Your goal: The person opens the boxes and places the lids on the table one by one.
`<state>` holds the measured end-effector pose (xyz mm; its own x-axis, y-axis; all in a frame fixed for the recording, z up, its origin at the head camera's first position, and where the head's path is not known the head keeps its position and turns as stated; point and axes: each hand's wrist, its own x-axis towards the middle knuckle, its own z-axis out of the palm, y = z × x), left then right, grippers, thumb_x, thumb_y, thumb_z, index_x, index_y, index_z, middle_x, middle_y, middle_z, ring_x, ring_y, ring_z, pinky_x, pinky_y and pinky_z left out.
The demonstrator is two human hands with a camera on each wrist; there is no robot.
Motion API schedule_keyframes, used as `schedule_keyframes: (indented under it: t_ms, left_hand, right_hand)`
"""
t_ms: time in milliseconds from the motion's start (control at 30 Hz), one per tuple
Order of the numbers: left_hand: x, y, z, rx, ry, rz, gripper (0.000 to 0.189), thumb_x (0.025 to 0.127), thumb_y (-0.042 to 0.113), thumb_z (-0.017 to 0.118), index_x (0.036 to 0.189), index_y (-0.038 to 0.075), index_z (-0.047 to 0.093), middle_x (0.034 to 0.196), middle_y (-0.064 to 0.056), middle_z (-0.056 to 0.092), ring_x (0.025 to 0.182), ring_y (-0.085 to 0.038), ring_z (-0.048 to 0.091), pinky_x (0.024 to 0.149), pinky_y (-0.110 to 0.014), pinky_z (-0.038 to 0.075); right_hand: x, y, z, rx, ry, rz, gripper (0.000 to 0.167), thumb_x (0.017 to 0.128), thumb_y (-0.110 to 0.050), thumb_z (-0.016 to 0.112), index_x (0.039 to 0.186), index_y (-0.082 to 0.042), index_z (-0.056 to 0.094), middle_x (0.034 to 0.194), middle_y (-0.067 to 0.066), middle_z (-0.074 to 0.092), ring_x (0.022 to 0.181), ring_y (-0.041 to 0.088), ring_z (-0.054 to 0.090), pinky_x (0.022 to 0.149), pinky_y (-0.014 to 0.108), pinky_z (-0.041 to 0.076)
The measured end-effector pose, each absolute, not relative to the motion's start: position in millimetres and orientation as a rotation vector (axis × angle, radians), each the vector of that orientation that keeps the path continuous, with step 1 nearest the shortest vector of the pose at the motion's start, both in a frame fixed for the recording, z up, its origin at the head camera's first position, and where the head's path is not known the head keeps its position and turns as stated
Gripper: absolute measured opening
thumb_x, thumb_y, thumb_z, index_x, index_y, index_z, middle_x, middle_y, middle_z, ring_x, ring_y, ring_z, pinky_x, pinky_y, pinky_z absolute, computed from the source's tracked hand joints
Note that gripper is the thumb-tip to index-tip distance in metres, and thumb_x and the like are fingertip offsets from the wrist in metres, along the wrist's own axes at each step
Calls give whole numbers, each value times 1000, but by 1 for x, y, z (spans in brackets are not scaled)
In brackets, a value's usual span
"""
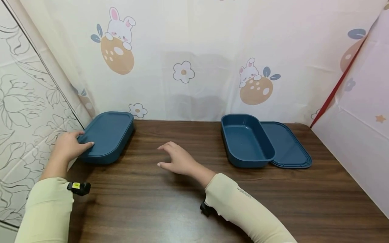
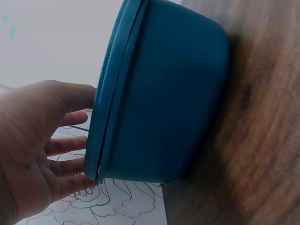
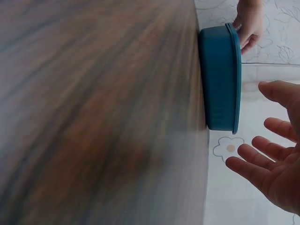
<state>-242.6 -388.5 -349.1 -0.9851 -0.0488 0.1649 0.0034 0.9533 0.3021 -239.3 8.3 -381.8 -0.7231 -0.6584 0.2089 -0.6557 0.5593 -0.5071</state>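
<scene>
A dark blue rectangular food container [image 1: 118,147] stands at the table's left back, its lid [image 1: 106,130] on top. My left hand [image 1: 66,145] holds the lid's left edge, thumb over the top and the other fingers at the rim. In the left wrist view a thin dark line runs between the lid [image 2: 107,103] and the container's wall [image 2: 164,93]. Over the middle of the table my right hand [image 1: 179,159] is held with fingers apart, touching nothing. The right wrist view shows the closed container [image 3: 219,79] beyond that hand's spread fingers [image 3: 255,171].
At the right stands a second blue container [image 1: 247,143], uncovered, with nothing visible inside. Its loose lid [image 1: 285,145] lies beside it, partly hidden behind the container. A printed cloth [image 1: 194,33] hangs behind the wooden table [image 1: 146,209], and patterned panels flank both sides.
</scene>
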Motion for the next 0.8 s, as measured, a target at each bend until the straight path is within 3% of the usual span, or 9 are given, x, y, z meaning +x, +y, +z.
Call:
schedule_keyframes:
  t_ms: [300,600,800]
  left_hand:
    - [-253,-394,-349,55,-3072,-460,100,86,60,63,133,-24,38,128,-48,39,116,-61,40,93,-69,37]
    - [-252,-394,-348,96,-3102,-439,99,84,61,66,127,-26,44,124,-51,39,114,-62,41,91,-68,40]
    - [-251,-392,-348,92,-3103,-457,99,83,61,67,127,-25,45,124,-51,39,113,-61,42,90,-66,40]
  right_hand:
    - [-253,-3,-383,-1077,2723,-1082,56,91,-32,71,137,-7,52,133,8,52,119,25,54,98,33,45]
    - [-255,-16,-384,-925,2605,-1284,57,90,-33,72,139,-12,52,137,8,49,120,26,54,86,29,50]
    - [-254,-21,-389,-905,2587,-1301,56,89,-33,72,138,-13,53,135,7,51,118,22,55,85,28,50]
